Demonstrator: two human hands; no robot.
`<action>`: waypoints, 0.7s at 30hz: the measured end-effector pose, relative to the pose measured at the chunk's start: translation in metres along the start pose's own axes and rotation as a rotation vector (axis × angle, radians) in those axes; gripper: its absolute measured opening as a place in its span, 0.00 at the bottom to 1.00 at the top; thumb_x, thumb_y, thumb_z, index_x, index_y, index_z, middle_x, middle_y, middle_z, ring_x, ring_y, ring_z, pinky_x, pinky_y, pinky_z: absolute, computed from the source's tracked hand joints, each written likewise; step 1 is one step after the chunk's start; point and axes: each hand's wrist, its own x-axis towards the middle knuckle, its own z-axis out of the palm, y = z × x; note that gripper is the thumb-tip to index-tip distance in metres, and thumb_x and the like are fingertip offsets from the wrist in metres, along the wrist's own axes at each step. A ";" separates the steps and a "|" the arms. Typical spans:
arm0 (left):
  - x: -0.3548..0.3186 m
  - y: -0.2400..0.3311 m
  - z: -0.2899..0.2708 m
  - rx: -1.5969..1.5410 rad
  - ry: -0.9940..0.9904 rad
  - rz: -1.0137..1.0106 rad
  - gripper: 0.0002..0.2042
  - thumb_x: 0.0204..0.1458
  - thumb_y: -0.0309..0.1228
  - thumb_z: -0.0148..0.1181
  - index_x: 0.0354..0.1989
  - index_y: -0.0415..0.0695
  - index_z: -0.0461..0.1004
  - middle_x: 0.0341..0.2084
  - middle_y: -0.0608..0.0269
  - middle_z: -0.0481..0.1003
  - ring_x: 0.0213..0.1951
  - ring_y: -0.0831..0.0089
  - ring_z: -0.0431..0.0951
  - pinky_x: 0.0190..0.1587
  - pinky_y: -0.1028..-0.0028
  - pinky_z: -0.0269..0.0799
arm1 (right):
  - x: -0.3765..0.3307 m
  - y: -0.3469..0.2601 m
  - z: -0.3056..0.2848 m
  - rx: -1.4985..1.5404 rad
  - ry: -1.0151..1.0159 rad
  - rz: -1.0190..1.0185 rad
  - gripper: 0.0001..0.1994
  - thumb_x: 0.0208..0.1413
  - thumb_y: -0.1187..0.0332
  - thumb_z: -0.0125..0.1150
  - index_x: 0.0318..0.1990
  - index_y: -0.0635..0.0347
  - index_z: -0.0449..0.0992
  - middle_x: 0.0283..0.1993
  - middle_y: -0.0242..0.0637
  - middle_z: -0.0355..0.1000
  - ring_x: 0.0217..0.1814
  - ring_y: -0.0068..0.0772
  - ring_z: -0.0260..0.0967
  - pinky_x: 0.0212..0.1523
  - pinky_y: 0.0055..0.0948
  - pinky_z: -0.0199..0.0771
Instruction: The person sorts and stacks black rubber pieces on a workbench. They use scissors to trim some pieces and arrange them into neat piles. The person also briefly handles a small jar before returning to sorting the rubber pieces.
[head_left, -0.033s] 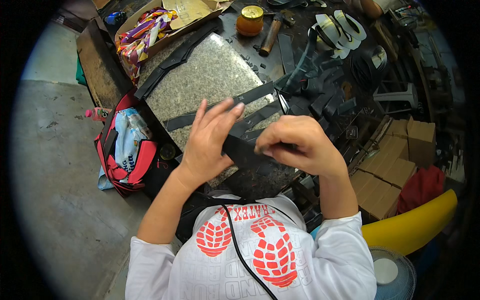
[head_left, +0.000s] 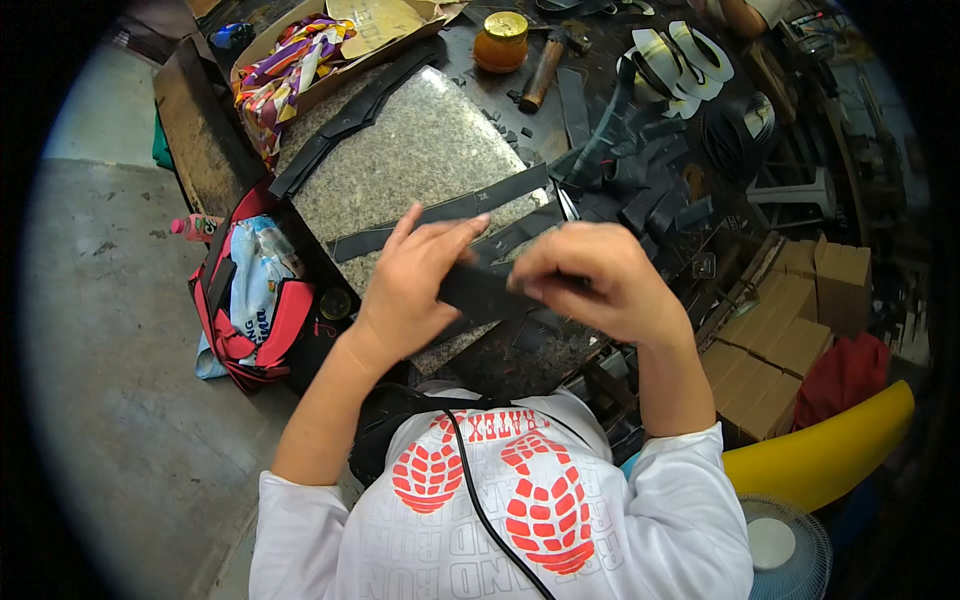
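A dark, flat strip of leather-like material (head_left: 478, 295) spans the gap between my hands, just above the near part of the work surface. At its left end my left hand (head_left: 412, 285) grips it, thumb below and some fingers raised. My right hand (head_left: 590, 285) is closed at the other end, fingertips pinched and slightly blurred. Beyond them, a long black strip (head_left: 440, 212) lies across the speckled stone slab (head_left: 390, 150), and another black strip (head_left: 515, 232) lies nearer. Pale, pointed blades (head_left: 567, 203), perhaps scissors, show just past my right hand.
Beyond the slab stand an orange jar with a gold lid (head_left: 500, 45) and a hammer (head_left: 543, 72). A box with colourful cloth (head_left: 300, 60) sits far left, near more black strips (head_left: 350, 125). Dark scraps (head_left: 650, 175) lie right; cardboard boxes (head_left: 790, 310) and a red bag (head_left: 260, 310) flank me.
My left hand's fingers have shifted slightly, with the strip still held. My right hand has risen a little away from me. The pale blades show more clearly.
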 end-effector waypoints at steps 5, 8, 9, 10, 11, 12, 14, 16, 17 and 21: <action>0.020 -0.022 -0.016 -0.079 -0.057 -0.082 0.30 0.43 0.27 0.74 0.59 0.44 0.74 0.48 0.53 0.80 0.48 0.54 0.81 0.48 0.64 0.78 | 0.017 0.032 -0.003 -0.393 0.224 0.065 0.13 0.48 0.79 0.70 0.42 0.58 0.81 0.35 0.35 0.80 0.36 0.36 0.77 0.39 0.31 0.73; 0.032 -0.035 -0.018 0.000 -0.046 -0.038 0.30 0.43 0.36 0.76 0.58 0.45 0.75 0.45 0.54 0.80 0.45 0.55 0.82 0.45 0.64 0.78 | 0.022 0.050 -0.005 -0.568 0.298 0.015 0.15 0.47 0.77 0.72 0.43 0.56 0.82 0.35 0.34 0.80 0.34 0.36 0.76 0.40 0.30 0.73; 0.036 -0.041 -0.018 0.062 -0.034 -0.033 0.30 0.43 0.37 0.75 0.58 0.45 0.75 0.43 0.55 0.80 0.44 0.56 0.82 0.44 0.64 0.78 | 0.023 0.057 -0.006 -0.625 0.325 0.002 0.15 0.46 0.77 0.72 0.44 0.55 0.82 0.35 0.34 0.80 0.33 0.36 0.76 0.40 0.30 0.72; 0.039 -0.048 -0.016 0.123 -0.023 -0.029 0.30 0.44 0.39 0.75 0.58 0.45 0.75 0.41 0.55 0.80 0.42 0.56 0.82 0.43 0.64 0.78 | 0.024 0.065 -0.007 -0.656 0.361 0.022 0.14 0.48 0.73 0.72 0.43 0.52 0.82 0.34 0.32 0.79 0.40 0.39 0.76 0.47 0.38 0.73; 0.041 -0.055 -0.014 0.184 -0.012 -0.024 0.30 0.44 0.40 0.75 0.58 0.45 0.75 0.39 0.56 0.80 0.40 0.57 0.82 0.42 0.65 0.78 | 0.025 0.074 -0.009 -0.728 0.412 0.021 0.14 0.47 0.73 0.72 0.44 0.52 0.82 0.36 0.32 0.79 0.43 0.40 0.75 0.50 0.39 0.73; 0.042 -0.063 -0.012 0.219 -0.068 -0.139 0.32 0.44 0.44 0.74 0.60 0.47 0.74 0.42 0.55 0.78 0.45 0.57 0.80 0.45 0.64 0.77 | 0.026 0.083 -0.012 -0.794 0.464 0.021 0.15 0.47 0.73 0.72 0.45 0.52 0.82 0.39 0.32 0.79 0.46 0.41 0.75 0.52 0.40 0.72; 0.039 -0.078 -0.003 0.426 -0.125 -0.283 0.35 0.45 0.44 0.74 0.63 0.48 0.72 0.49 0.54 0.75 0.52 0.55 0.75 0.51 0.60 0.74 | 0.023 0.103 -0.018 -0.810 0.510 0.105 0.17 0.47 0.74 0.71 0.47 0.53 0.82 0.49 0.32 0.78 0.57 0.44 0.70 0.60 0.42 0.68; 0.032 -0.092 0.006 0.514 -0.135 -0.349 0.36 0.47 0.46 0.73 0.67 0.53 0.69 0.59 0.53 0.68 0.62 0.52 0.66 0.62 0.55 0.66 | 0.009 0.121 -0.020 -0.813 0.522 0.163 0.17 0.47 0.75 0.70 0.47 0.53 0.82 0.50 0.33 0.78 0.59 0.45 0.70 0.61 0.42 0.68; 0.026 -0.097 0.010 0.513 -0.067 -0.259 0.35 0.48 0.45 0.72 0.66 0.52 0.70 0.59 0.53 0.68 0.62 0.52 0.65 0.63 0.55 0.64 | 0.001 0.130 -0.021 -0.810 0.529 0.204 0.17 0.48 0.75 0.70 0.48 0.53 0.82 0.51 0.33 0.78 0.60 0.45 0.69 0.62 0.42 0.68; 0.006 -0.110 0.019 0.502 0.001 -0.065 0.30 0.51 0.41 0.70 0.64 0.53 0.72 0.60 0.53 0.68 0.63 0.51 0.65 0.67 0.52 0.61 | -0.037 0.163 -0.021 -0.888 0.578 0.334 0.16 0.52 0.71 0.68 0.50 0.53 0.82 0.57 0.34 0.77 0.65 0.47 0.67 0.67 0.44 0.65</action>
